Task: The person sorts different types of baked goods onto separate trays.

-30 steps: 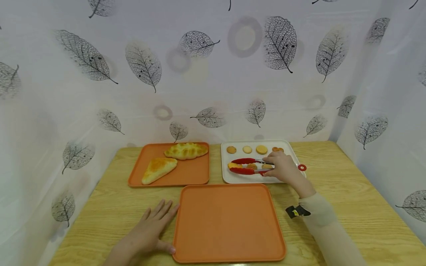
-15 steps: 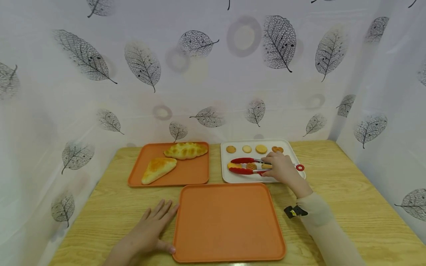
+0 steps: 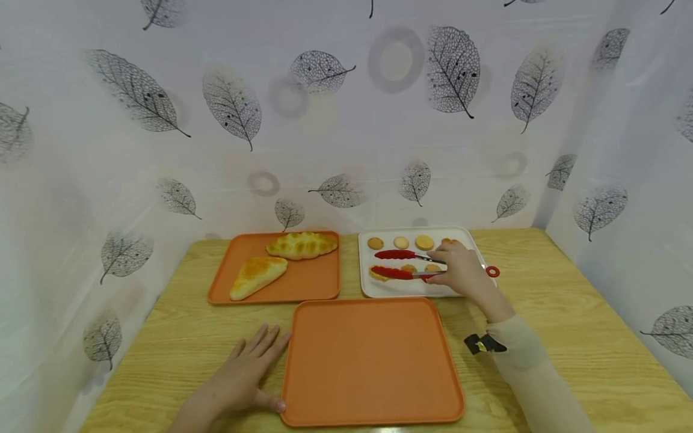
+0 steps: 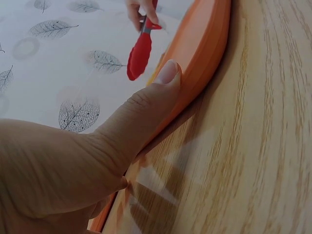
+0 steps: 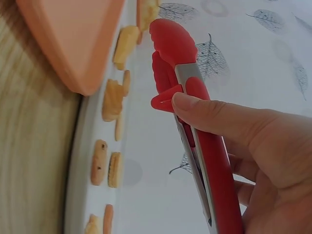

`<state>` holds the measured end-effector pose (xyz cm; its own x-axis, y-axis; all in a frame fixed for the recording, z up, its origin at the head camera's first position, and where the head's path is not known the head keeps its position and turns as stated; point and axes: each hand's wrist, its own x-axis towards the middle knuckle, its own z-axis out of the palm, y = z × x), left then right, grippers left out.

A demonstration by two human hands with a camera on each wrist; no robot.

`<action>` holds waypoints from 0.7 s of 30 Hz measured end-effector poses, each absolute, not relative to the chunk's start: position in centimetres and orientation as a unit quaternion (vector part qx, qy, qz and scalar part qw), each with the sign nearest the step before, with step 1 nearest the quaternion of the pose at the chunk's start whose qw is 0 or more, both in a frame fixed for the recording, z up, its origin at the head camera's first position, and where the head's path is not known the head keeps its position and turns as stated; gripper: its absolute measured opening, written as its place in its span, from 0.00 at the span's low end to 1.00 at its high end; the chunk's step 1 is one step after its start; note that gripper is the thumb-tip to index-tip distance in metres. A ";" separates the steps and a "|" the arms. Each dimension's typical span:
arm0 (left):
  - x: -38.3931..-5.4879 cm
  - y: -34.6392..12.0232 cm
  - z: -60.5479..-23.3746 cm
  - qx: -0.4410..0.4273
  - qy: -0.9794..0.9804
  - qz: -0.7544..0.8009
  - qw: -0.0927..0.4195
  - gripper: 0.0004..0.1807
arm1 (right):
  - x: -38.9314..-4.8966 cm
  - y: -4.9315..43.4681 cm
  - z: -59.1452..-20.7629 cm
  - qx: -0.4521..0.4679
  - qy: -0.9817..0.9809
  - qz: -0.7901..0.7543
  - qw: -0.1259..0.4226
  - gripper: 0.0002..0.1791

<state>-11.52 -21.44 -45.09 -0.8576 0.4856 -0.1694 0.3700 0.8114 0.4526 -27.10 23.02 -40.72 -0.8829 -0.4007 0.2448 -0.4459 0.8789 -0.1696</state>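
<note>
My right hand [image 3: 467, 276] holds red-tipped metal tongs [image 5: 214, 170] by the handles, thumb on one arm. Their tips are spread, with nothing between them in the right wrist view. In the head view they overlap the white tray [image 3: 387, 291], where several small cookies [image 3: 425, 242] lie in two rows. One tip passes over a yellow piece [image 3: 375, 274] at the near left. My left hand [image 3: 243, 373] lies with fingers spread beside the front orange tray [image 3: 373, 361]; its thumb touches the tray's edge in the left wrist view.
At the back left, another orange tray [image 3: 319, 288] carries a triangular bread [image 3: 258, 277] and a long ridged bread [image 3: 302, 245]. All the trays rest on a wooden table [image 3: 557, 300]. A leaf-patterned sheet [image 3: 335, 138] stands behind and at both sides.
The tongs' tips have spread further apart; the upper one has shifted toward the back. The right hand has moved slightly to the right. The left hand stays put.
</note>
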 end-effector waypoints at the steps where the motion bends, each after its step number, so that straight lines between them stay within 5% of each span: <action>1: -11.5 -21.4 -45.0 0.227 0.941 0.208 0.141 0.66 | -26.9 23.2 -40.5 0.218 -0.964 0.114 0.104 0.32; 21: -11.6 -21.6 -45.2 0.225 0.941 0.205 0.146 0.66 | -23.4 28.4 -37.8 0.200 -0.949 0.157 0.184 0.32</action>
